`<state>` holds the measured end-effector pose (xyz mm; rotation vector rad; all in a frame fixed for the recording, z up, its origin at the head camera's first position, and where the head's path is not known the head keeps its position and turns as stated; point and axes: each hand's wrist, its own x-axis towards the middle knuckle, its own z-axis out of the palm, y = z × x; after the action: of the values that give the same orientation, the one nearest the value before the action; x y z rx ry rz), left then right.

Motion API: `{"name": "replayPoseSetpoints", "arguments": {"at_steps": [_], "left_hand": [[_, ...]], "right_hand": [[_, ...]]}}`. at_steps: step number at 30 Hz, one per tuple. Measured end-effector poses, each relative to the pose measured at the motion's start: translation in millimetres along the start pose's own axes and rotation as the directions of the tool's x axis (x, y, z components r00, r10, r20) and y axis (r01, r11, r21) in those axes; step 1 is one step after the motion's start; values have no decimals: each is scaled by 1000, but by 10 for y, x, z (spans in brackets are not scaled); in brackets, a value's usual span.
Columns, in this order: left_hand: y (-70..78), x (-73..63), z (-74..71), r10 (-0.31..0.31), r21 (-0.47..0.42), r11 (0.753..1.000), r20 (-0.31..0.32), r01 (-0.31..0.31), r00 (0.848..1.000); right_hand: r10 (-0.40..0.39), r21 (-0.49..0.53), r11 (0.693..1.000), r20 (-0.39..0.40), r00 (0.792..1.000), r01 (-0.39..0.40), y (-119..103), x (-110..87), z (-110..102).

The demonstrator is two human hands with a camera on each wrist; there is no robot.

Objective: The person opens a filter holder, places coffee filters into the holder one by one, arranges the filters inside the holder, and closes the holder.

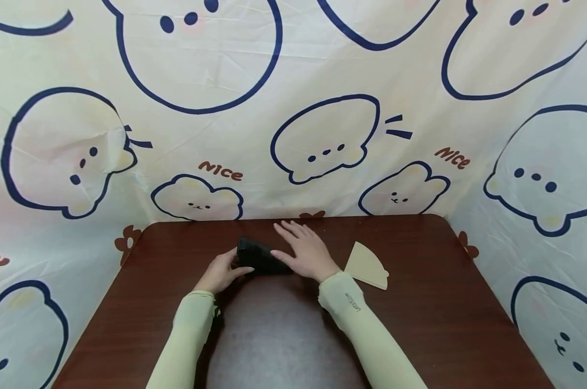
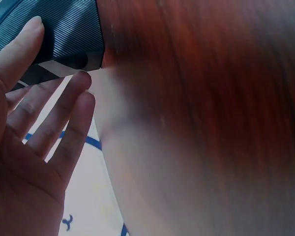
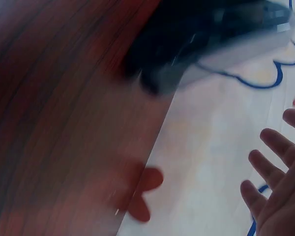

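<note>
A black box with a finely ribbed face (image 2: pixel 71 34) stands near the table's far edge; the head view shows it as a dark wedge-like block (image 1: pixel 261 258). My left hand (image 1: pixel 220 274) holds its left end, the thumb (image 2: pixel 24 46) on the ribbed face and the other fingers at the end and behind. Over its right part is my right hand (image 1: pixel 308 251), fingers straight and spread. In the right wrist view the box (image 3: pixel 201 39) is dark and blurred, and the right hand's fingers (image 3: pixel 270 169) stand apart from it.
To the right of my right hand a cream, flat, fan-shaped piece (image 1: pixel 366 266) with a small tab lies on the brown wooden table (image 1: pixel 434 302). Cloth printed with blue cartoon outlines (image 1: pixel 254 140) hangs close behind the table and at both sides.
</note>
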<state>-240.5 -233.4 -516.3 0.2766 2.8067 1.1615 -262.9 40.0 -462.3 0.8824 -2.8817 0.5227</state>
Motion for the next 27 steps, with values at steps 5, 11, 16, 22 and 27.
{"name": "replayPoseSetpoints", "arguments": {"at_steps": [5, 11, 16, 22, 27], "left_hand": [[23, 32, 60, 28, 16, 999, -7, -28, 1000], [23, 37, 92, 39, 38, 999, -16, -39, 999], [18, 40, 94, 64, 15, 998, -2, -64, 998], [16, 31, 64, 59, 40, 997, -8, -59, 998], [19, 32, 44, 42, 51, 998, -2, -42, 999]], "right_hand": [[-52, 16, 999, 65, 997, 51, -275, 151, 78], [-113, 36, 993, 92, 989, 110, -495, 280, 150], [-141, 5, 990, 33, 989, 141, -527, 340, 194], [-169, 1, 986, 5, 986, 169, -493, 380, 209], [-171, 27, 985, 19, 985, 170, -480, 387, 172]]}}
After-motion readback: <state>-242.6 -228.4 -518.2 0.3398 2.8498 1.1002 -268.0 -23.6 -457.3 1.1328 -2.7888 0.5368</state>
